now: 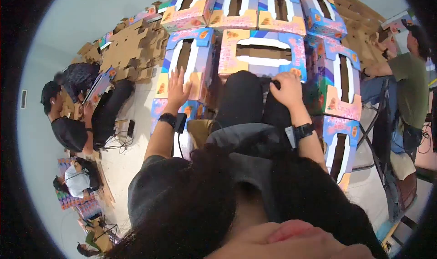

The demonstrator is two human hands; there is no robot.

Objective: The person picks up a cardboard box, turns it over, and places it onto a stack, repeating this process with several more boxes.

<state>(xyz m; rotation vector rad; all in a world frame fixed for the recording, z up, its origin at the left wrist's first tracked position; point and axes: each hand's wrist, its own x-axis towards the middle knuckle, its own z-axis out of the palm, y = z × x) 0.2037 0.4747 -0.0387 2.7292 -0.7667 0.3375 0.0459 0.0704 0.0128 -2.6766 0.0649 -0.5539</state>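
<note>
Mostly, printed boxes (pixel 234 21) fill the upper centre of the frame, around the person's knees (pixel 242 95). The middle box (pixel 265 69) lies crosswise just beyond them, nearer the right hand (pixel 288 90), loosely curled on one knee. The left hand (pixel 179 88), open, fingers spread, rests on the left box (pixel 200 68), whose long axis runs up-frame. Whatever's under the right palm is hidden; the top row is cut off.
</note>
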